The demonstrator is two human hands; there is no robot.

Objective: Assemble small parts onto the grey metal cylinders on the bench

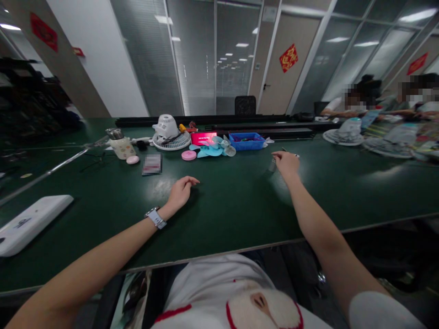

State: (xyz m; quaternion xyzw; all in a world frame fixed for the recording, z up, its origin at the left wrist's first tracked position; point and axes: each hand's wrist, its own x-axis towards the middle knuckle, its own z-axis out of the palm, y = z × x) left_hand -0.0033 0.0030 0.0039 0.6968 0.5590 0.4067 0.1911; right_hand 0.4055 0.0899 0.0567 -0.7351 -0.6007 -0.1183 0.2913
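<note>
Across the green desk [222, 210], a small cylinder [272, 166] stood at the left edge of the nearer right hand [288, 166], whether clamped I couldn't tell, the left hand [180, 191], its grip slack, well left.

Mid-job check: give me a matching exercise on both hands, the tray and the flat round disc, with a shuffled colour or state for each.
Column one:
1. Left hand
2. Right hand
3. Tray
4. Flat round disc

Column two:
A. Pink
B. Fingertips at a small pale object
C. Blue
D. Watch on its wrist

Pairs: 1-D, 2-B, 3-C, 4-A
</note>
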